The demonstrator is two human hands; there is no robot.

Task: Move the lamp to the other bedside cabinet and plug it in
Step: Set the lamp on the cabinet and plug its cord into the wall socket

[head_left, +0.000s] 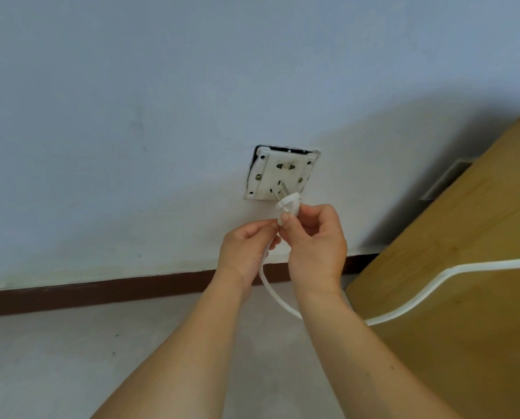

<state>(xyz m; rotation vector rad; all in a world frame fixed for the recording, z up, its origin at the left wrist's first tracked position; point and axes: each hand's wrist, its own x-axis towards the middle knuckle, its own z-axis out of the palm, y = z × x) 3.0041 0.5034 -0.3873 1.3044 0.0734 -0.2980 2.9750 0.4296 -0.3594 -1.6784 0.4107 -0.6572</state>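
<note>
Two hands [246,249] [316,240], one plug [289,205], one cord [434,285], one wall socket [279,173], one wooden cabinet [464,237].

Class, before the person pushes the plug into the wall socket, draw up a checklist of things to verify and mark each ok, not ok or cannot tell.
1. Right hand grips plug: ok.
2. Left hand steadies cable: ok.
3. Prongs bare and near the socket slots: ok.
4. Prongs lined up with slots: cannot tell.
5. Socket plate flush with wall: not ok, dark gap at its top and left edges.
6. Cable slack beside cabinet: ok.
</note>
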